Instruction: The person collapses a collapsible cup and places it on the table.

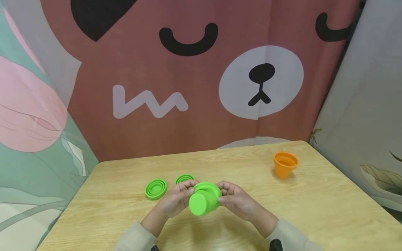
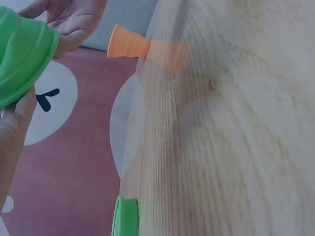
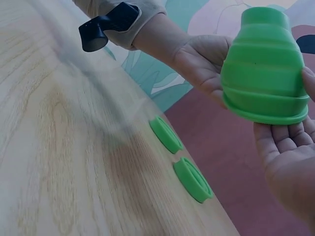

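Note:
A green collapsible cup [image 1: 205, 198], extended in stepped rings, is held up above the table between both hands. Its narrow base faces the person and its wide rim points away. On its left side, my left hand [image 1: 177, 198] pinches the rim between thumb and fingers. My right hand [image 1: 237, 200] grips the opposite side of the rim the same way. In the right wrist view the cup [image 3: 265, 69] shows its ridged wall, with the right fingers [image 3: 290, 137] at the rim. Inside of the cup is hidden.
Two flattened green collapsible cups lie on the wooden table [image 1: 125, 216]: one left [image 1: 155, 189], the other [image 1: 184, 178] partly behind the left hand. An extended orange cup [image 1: 285, 165] stands upright at the back right. A printed bear curtain [image 1: 141, 136] hangs behind the table.

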Demonstrator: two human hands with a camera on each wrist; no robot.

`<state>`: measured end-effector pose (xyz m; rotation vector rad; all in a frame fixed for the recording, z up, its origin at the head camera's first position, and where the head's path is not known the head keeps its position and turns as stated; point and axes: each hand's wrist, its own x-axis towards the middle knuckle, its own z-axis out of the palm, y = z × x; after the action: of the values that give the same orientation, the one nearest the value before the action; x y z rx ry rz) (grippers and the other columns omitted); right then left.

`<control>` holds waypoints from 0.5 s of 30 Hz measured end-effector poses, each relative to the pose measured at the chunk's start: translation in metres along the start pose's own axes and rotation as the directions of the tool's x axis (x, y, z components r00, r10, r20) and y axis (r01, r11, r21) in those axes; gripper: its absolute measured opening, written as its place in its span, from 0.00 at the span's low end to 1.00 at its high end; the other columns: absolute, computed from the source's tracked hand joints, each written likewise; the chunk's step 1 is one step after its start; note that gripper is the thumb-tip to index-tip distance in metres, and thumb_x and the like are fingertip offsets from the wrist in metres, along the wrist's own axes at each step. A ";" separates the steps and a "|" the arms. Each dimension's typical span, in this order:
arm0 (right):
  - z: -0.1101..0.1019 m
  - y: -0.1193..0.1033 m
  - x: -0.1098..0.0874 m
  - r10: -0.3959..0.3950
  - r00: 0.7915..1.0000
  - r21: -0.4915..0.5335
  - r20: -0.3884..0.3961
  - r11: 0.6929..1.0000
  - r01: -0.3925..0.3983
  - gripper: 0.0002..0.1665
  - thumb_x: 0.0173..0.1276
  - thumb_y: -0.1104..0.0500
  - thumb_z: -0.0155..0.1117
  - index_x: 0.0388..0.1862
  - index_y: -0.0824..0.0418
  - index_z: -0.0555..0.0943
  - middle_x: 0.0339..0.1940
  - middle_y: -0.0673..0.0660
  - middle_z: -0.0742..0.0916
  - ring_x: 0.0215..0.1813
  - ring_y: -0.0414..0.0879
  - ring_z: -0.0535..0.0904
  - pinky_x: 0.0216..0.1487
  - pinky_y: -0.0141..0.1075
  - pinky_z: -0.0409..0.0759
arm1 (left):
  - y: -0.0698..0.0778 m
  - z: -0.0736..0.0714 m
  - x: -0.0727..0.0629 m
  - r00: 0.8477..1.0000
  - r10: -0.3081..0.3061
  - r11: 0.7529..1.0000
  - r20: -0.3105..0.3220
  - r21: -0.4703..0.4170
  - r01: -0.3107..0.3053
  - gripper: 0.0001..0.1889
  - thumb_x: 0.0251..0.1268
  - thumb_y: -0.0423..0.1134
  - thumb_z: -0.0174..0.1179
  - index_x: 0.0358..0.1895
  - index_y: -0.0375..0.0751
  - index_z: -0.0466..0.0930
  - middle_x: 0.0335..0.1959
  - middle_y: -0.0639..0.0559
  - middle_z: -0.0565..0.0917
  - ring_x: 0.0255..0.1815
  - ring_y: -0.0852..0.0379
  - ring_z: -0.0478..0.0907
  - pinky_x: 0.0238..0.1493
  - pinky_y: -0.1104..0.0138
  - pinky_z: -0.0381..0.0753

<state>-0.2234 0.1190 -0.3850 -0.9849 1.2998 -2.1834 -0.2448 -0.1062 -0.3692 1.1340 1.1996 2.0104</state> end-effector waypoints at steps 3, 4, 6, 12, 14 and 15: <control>0.001 -0.001 -0.001 0.006 1.000 -0.033 -0.009 0.999 -0.006 0.16 0.59 0.73 0.45 0.47 0.65 0.69 0.39 0.53 0.80 0.42 0.43 0.75 0.48 0.35 0.71 | -0.003 -0.002 -0.003 1.000 -0.011 1.000 -0.020 0.018 0.012 0.20 0.64 0.23 0.29 0.48 0.40 0.69 0.38 0.56 0.76 0.37 0.64 0.74 0.40 0.72 0.74; 0.001 -0.002 -0.001 0.010 1.000 -0.046 -0.016 0.999 -0.011 0.15 0.59 0.73 0.46 0.46 0.65 0.70 0.39 0.53 0.80 0.41 0.43 0.76 0.48 0.35 0.71 | -0.004 -0.003 -0.003 0.999 -0.015 0.999 -0.032 0.031 0.016 0.20 0.64 0.22 0.29 0.48 0.41 0.70 0.38 0.56 0.76 0.37 0.64 0.74 0.40 0.72 0.74; 0.003 -0.004 0.000 0.008 1.000 -0.072 -0.027 0.997 -0.010 0.15 0.59 0.72 0.47 0.46 0.66 0.70 0.38 0.53 0.81 0.40 0.43 0.76 0.47 0.35 0.72 | -0.005 -0.005 -0.004 0.998 -0.014 0.998 -0.066 0.061 0.018 0.19 0.64 0.22 0.31 0.47 0.41 0.70 0.37 0.56 0.76 0.36 0.64 0.74 0.39 0.72 0.74; 0.005 -0.008 0.003 0.013 0.999 -0.119 -0.041 0.993 -0.017 0.14 0.59 0.72 0.49 0.44 0.65 0.72 0.36 0.53 0.81 0.38 0.41 0.76 0.44 0.33 0.73 | -0.003 -0.007 -0.006 0.993 -0.022 0.990 -0.120 0.134 0.038 0.16 0.64 0.24 0.37 0.46 0.41 0.72 0.37 0.55 0.76 0.38 0.62 0.74 0.42 0.70 0.73; 0.004 -0.009 0.003 0.022 0.999 -0.137 -0.049 0.990 -0.029 0.14 0.58 0.72 0.50 0.44 0.64 0.72 0.35 0.52 0.81 0.38 0.41 0.76 0.43 0.33 0.73 | -0.001 -0.006 -0.006 0.991 -0.026 0.987 -0.133 0.152 0.046 0.15 0.64 0.25 0.38 0.46 0.41 0.72 0.38 0.54 0.76 0.38 0.62 0.73 0.42 0.69 0.73; 0.004 -0.010 0.002 0.024 0.998 -0.146 -0.052 0.989 -0.031 0.14 0.58 0.72 0.50 0.44 0.64 0.72 0.35 0.52 0.81 0.37 0.41 0.76 0.43 0.33 0.73 | 0.000 -0.006 -0.006 0.989 -0.030 0.985 -0.144 0.163 0.053 0.14 0.64 0.25 0.40 0.46 0.41 0.72 0.38 0.54 0.76 0.38 0.61 0.73 0.42 0.69 0.73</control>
<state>-0.2218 0.1197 -0.3739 -0.9660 1.5059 -2.1293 -0.2472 -0.1133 -0.3733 1.0482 1.4739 2.0174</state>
